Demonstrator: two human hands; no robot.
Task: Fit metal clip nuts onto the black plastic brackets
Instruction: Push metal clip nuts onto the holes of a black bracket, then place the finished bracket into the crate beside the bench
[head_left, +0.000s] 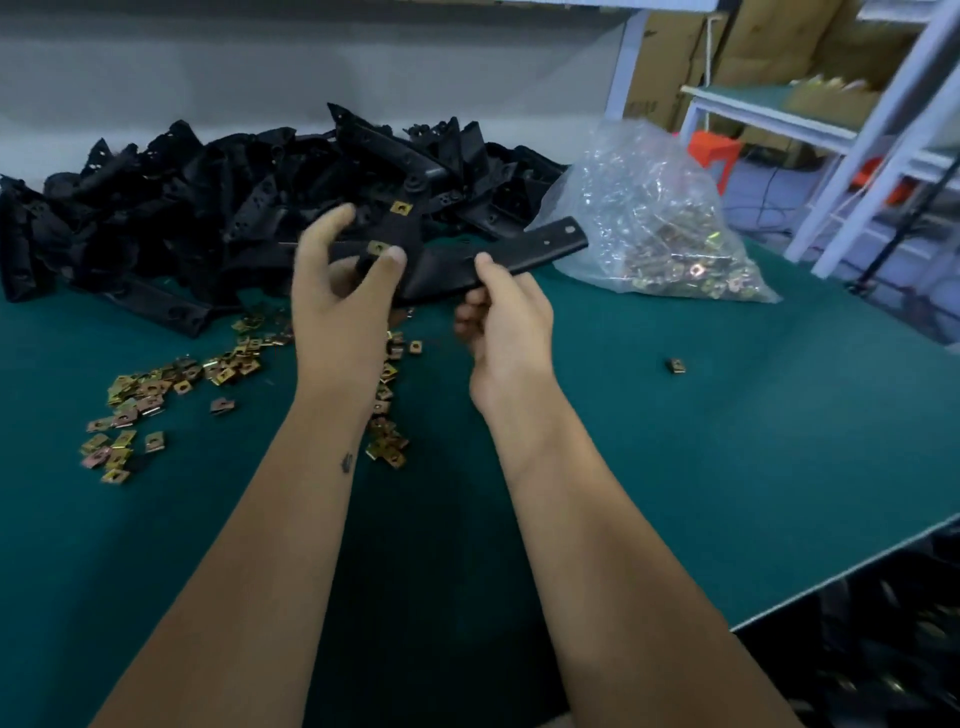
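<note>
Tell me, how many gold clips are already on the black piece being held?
2 show: one clip on the held bracket's far tab, one clip under the left thumb. Others may be hidden by the hands.

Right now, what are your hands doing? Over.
Left hand and right hand both grip one black bracket. Two clip nuts on it, one under left thumb. Nothing blocking.

Two bare forearms come up from six o'clock, no sleeves, gloves, watch or rings showing on either. The left hand (343, 291) sits toward eleven o'clock and the right hand (506, 317) toward one. A small dark mark (347, 462) shows on the left forearm, below the wrist.
</note>
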